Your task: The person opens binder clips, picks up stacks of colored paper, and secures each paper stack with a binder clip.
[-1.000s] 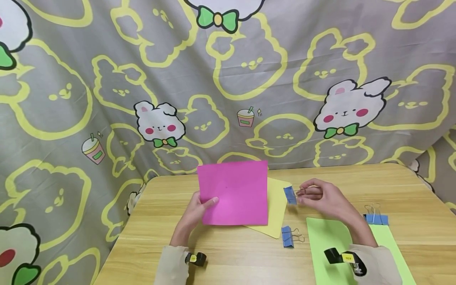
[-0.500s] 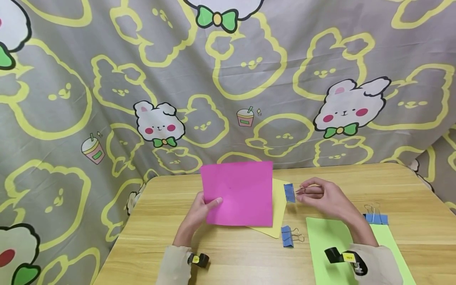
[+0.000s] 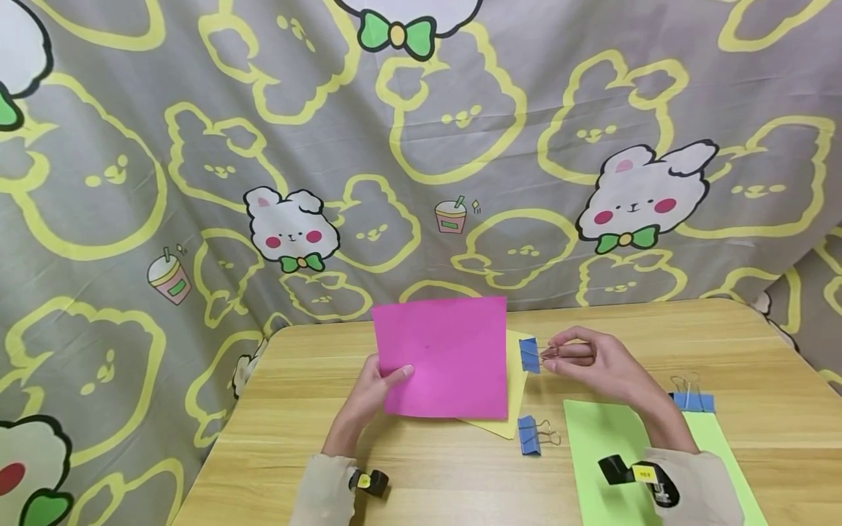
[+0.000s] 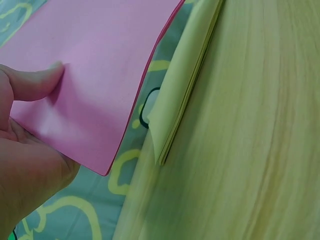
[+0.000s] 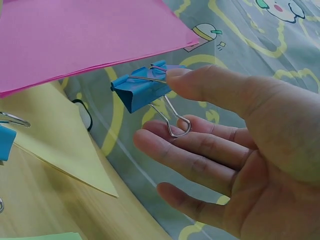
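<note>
My left hand pinches a stack of pink paper at its left side, thumb on the front. The sheets are raised off the table, and their layered edge shows in the left wrist view. Between thumb and fingers, my right hand holds a blue binder clip by its wire handles. The clip is just off the pink stack's right edge, apart from it in the right wrist view. Behind and below the pink paper lies a stack of yellow paper, partly hidden.
A second blue binder clip lies on the wooden table. Under my right forearm is green paper, with another blue binder clip on its far edge. A patterned curtain hangs behind the table.
The pink stack and my left hand have moved a little to the right. My right hand has shifted slightly left with the clip, which has turned a little.
</note>
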The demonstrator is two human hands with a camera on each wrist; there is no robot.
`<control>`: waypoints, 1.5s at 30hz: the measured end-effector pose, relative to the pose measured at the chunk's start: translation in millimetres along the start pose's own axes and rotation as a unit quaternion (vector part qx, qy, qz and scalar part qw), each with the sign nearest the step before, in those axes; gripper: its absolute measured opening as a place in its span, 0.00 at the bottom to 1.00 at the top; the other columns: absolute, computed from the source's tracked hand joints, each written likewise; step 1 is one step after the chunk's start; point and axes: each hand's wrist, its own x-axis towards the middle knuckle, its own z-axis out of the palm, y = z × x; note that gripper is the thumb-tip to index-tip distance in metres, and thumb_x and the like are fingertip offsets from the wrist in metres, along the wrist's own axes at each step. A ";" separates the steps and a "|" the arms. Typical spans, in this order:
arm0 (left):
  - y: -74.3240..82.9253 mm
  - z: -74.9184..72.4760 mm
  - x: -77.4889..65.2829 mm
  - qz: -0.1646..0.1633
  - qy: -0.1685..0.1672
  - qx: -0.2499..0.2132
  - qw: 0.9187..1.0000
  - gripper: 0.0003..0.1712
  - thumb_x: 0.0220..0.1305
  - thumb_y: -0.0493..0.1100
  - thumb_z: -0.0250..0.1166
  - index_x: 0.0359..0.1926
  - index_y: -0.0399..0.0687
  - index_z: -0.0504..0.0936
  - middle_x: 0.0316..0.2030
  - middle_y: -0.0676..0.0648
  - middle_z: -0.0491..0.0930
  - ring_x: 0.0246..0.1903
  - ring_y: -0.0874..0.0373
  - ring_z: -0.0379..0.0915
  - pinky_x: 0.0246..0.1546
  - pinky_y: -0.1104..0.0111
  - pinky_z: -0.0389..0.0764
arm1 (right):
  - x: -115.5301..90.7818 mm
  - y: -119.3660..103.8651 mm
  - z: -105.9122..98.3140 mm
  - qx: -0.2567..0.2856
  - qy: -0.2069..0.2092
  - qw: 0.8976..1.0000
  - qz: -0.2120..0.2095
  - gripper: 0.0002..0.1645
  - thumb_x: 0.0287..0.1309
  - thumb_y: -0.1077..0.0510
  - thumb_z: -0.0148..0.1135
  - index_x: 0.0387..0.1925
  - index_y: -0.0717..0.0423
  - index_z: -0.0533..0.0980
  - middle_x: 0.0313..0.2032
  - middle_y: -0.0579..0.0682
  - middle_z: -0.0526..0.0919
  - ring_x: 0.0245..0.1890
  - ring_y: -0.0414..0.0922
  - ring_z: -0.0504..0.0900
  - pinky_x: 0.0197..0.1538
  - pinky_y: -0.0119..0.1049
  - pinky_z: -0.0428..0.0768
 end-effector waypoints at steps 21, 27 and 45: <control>-2.5 11.5 1.0 -0.013 0.009 -0.002 1.000 0.13 0.71 0.34 0.63 0.53 0.31 0.79 0.44 0.39 0.85 0.43 0.49 0.84 0.51 0.61 0.80 | 1.2 3.0 0.2 -0.009 -0.013 1.000 -0.012 0.19 0.64 0.53 0.72 0.49 0.61 0.79 0.46 0.56 0.89 0.49 0.41 0.88 0.50 0.31 0.82; -3.3 12.3 1.2 -0.009 0.006 -0.001 1.000 0.13 0.71 0.34 0.63 0.52 0.30 0.79 0.43 0.39 0.86 0.42 0.52 0.84 0.51 0.62 0.80 | 0.0 3.4 -0.2 -0.010 -0.008 1.000 -0.003 0.20 0.63 0.53 0.72 0.48 0.62 0.79 0.44 0.54 0.90 0.46 0.43 0.89 0.48 0.32 0.83; -4.3 21.0 2.6 0.010 0.005 -0.006 1.000 0.12 0.70 0.33 0.63 0.51 0.30 0.80 0.42 0.41 0.86 0.43 0.53 0.83 0.53 0.63 0.79 | 3.9 8.8 2.4 0.037 -0.032 0.999 -0.022 0.17 0.67 0.59 0.68 0.50 0.66 0.77 0.47 0.58 0.89 0.45 0.48 0.89 0.51 0.33 0.83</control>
